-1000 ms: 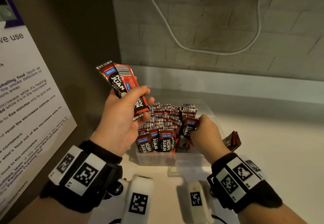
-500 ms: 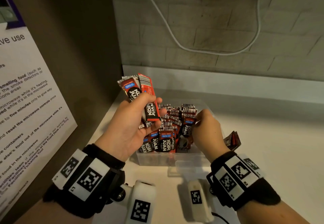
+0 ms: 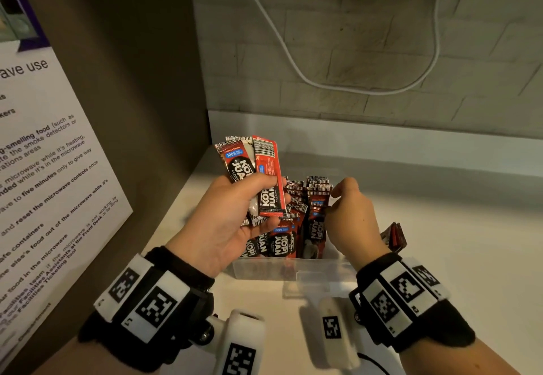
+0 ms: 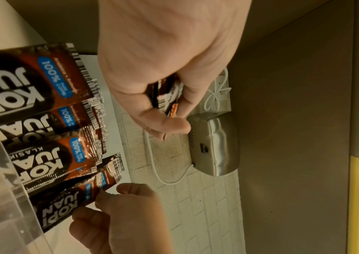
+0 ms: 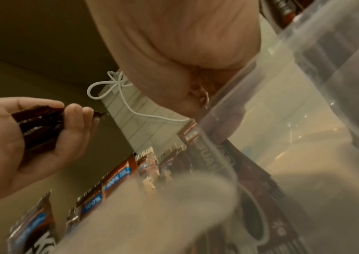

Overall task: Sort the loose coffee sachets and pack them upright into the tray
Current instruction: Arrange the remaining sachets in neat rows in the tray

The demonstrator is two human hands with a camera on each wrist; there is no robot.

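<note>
Curled round a small bunch of sachets point(image 3: 258, 180): left fingers point(image 3: 260, 180) wrapped over the fronts, thumb behind, left hand point(image 3: 223, 222) raised just above the near-left corner of the tray point(image 3: 264, 269). Bunch fanned above those fingers, printed faces toward the head camera, barcoded ends up; seen edge-on between thumb and fingers in the left wrist view point(image 4: 165, 96). How many in the bunch: cannot tell.

Pinched together on one packed sachet point(image 3: 317, 224): right fingers point(image 3: 340, 189) bent down onto its top edge at the right end of the front row, right hand point(image 3: 352, 222) over the tray's right side. Same pinch plain in the left wrist view, fingertip and thumb point(image 4: 109, 194) closed on the sachet's upper corner point(image 4: 69, 202). Fingertips mostly hidden by the palm and the clear wall point(image 5: 261, 120) in the right wrist view.

Below and between both sets of fingers: rows of sachets point(image 3: 296, 198) standing upright in the tray, packed close, labels facing the near wall. Just right of the right hand, outside the tray: a few loose sachets point(image 3: 395, 236) lying on the counter point(image 3: 455, 257).

Beyond the fingers: brick wall with a white cable point(image 3: 279, 39) looping down from a metal fixture point(image 4: 213, 146). Left of the left hand: a printed notice point(image 3: 44, 169) on the side wall.
</note>
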